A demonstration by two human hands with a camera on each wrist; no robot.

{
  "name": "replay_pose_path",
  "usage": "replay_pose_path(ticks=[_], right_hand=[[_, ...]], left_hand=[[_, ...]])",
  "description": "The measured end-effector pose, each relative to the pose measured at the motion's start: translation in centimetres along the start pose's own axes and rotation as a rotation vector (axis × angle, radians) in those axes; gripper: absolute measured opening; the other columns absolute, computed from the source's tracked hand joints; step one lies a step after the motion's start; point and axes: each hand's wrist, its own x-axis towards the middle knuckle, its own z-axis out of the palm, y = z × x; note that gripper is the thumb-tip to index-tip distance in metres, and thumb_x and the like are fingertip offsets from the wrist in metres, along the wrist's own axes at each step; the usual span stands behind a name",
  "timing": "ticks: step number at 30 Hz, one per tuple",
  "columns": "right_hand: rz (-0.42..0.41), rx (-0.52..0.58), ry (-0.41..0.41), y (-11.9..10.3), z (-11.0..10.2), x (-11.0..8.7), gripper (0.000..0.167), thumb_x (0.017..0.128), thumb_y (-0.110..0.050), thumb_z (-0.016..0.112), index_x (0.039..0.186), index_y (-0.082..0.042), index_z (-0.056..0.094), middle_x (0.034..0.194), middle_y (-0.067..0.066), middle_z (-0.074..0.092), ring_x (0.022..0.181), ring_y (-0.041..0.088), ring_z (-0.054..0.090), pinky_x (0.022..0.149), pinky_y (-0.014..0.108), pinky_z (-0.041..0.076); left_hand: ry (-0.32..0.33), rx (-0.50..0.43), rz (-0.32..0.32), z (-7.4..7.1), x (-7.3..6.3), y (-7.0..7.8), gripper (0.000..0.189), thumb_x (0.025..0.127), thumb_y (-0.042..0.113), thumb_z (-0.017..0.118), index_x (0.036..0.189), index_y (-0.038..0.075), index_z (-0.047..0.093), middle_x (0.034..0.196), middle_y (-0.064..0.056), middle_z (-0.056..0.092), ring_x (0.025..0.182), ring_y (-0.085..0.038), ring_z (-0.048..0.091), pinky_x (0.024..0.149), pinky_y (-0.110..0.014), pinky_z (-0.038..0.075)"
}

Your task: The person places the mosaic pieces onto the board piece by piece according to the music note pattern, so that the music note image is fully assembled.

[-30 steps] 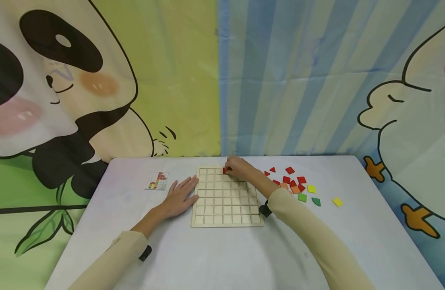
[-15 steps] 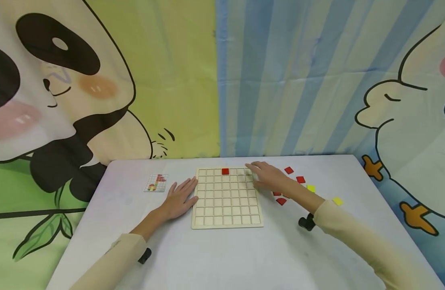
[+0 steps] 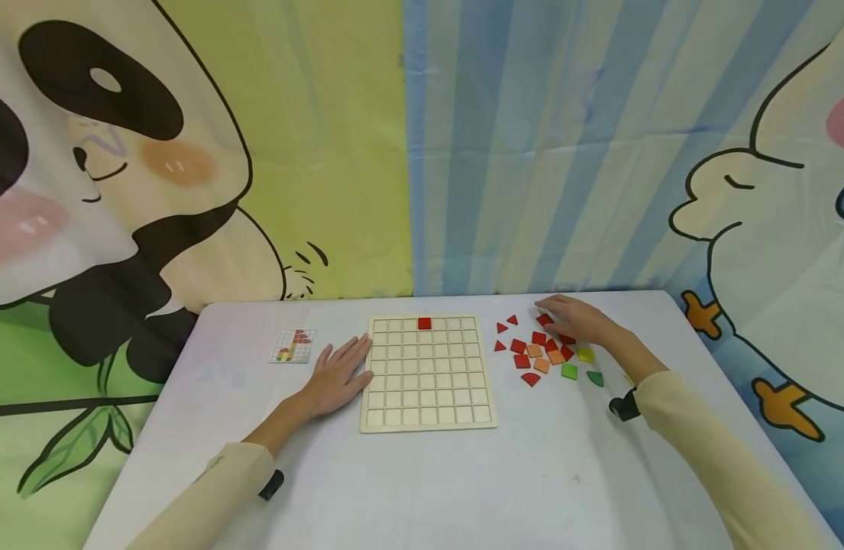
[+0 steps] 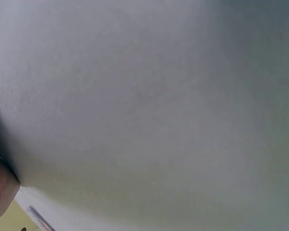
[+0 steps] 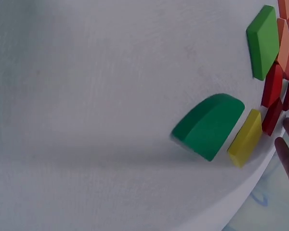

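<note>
1. A small picture card (image 3: 292, 346) lies on the counter (image 3: 422, 489), near the left hand but apart from it.
2. The left hand (image 3: 337, 380) lies flat, its grip loose and fingers spread, holding nothing – fingertips and thumb touch the board's left edge.
3. The wooden grid board (image 3: 428, 380) sits mid-counter, squarish with no clear long axis, its top edge roughly parallel to the counter's far edge. A red square (image 3: 425, 324) fills the far row's middle cell, aligned with the grid.
4. Right of the board lie red triangles (image 3: 502, 328), orange squares (image 3: 535, 351) and a red fan-shaped piece (image 3: 530, 379), curved side up.
5. A red tile (image 3: 544, 320), turned askew to the grid, sits beyond the pile. The right hand (image 3: 576, 317) partly covers it, grip parted around it – contact cannot be told.
6. A green square (image 3: 569, 371), a yellow tile (image 3: 586, 355) and a dark green leaf-shaped piece (image 3: 596, 378), slanting down rightward, lie nearer the right forearm.
</note>
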Motion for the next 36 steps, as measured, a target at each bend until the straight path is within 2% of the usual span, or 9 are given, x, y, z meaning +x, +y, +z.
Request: replay_pose_path(ticks=[4, 7, 12, 20, 30, 33, 36], right_hand=[[-0.104, -0.049, 0.012, 0.0, 0.1, 0.3, 0.040, 0.099, -0.013, 0.070, 0.136, 0.001, 0.065, 0.136, 0.024, 0.064, 0.127, 0.044, 0.059, 0.106, 0.058, 0.051], [-0.159, -0.081, 0.022, 0.1, 0.3, 0.5, 0.031, 0.098, -0.009, 0.069, 0.126, 0.004, 0.070, 0.127, 0.023, 0.068, 0.119, 0.042, 0.062, 0.103, 0.055, 0.054], [-0.200, -0.086, 0.015, 0.2, 0.0, 0.4, 0.032, 0.096, -0.009, 0.071, 0.124, 0.006, 0.071, 0.120, 0.024, 0.066, 0.111, 0.040, 0.063, 0.098, 0.052, 0.057], [-0.170, -0.085, 0.013, 0.4, 0.1, 0.7, 0.033, 0.096, -0.001, 0.069, 0.128, 0.005, 0.070, 0.107, 0.020, 0.063, 0.094, 0.030, 0.059, 0.087, 0.045, 0.060], [-0.031, 0.061, 0.070, -1.4, 0.8, 1.8, 0.038, 0.100, -0.017, 0.069, 0.130, 0.006, 0.066, 0.117, 0.024, 0.062, 0.101, 0.035, 0.060, 0.090, 0.048, 0.060], [-0.042, 0.106, 0.076, -2.6, 0.9, 2.0, 0.039, 0.100, -0.017, 0.069, 0.131, 0.006, 0.066, 0.119, 0.023, 0.062, 0.101, 0.034, 0.060, 0.089, 0.047, 0.060], [-0.126, 0.131, 0.103, -4.3, 1.2, 2.4, 0.036, 0.098, -0.015, 0.071, 0.128, 0.006, 0.068, 0.116, 0.021, 0.064, 0.099, 0.032, 0.063, 0.086, 0.046, 0.060]], left_hand=[[-0.012, -0.010, -0.018, -0.3, 0.1, 0.4, 0.069, 0.108, 0.039, 0.046, 0.164, 0.005, 0.026, 0.171, -0.014, 0.026, 0.159, -0.037, 0.021, 0.123, -0.069, 0.005], [-0.030, -0.004, -0.027, -0.5, 0.1, 0.7, 0.068, 0.108, 0.038, 0.046, 0.164, 0.005, 0.025, 0.172, -0.013, 0.024, 0.159, -0.037, 0.020, 0.124, -0.069, 0.004], [-0.061, 0.024, -0.034, -0.6, 0.3, 0.9, 0.069, 0.109, 0.041, 0.044, 0.165, 0.006, 0.022, 0.173, -0.011, 0.022, 0.160, -0.035, 0.018, 0.125, -0.068, 0.004], [-0.081, 0.036, -0.049, -0.5, 0.3, 0.6, 0.070, 0.109, 0.042, 0.043, 0.166, 0.007, 0.020, 0.173, -0.010, 0.020, 0.161, -0.035, 0.017, 0.125, -0.067, 0.003], [-0.089, 0.044, -0.053, -0.7, 0.3, 0.9, 0.070, 0.109, 0.041, 0.044, 0.166, 0.007, 0.020, 0.173, -0.010, 0.019, 0.161, -0.034, 0.016, 0.126, -0.067, 0.003], [-0.077, 0.029, -0.050, -0.9, 0.2, 1.0, 0.070, 0.109, 0.040, 0.045, 0.165, 0.006, 0.021, 0.173, -0.011, 0.020, 0.161, -0.035, 0.017, 0.126, -0.067, 0.003], [-0.055, 0.020, -0.041, -0.8, 0.0, 1.0, 0.069, 0.109, 0.040, 0.044, 0.165, 0.005, 0.023, 0.172, -0.013, 0.022, 0.160, -0.036, 0.018, 0.125, -0.068, 0.004]])
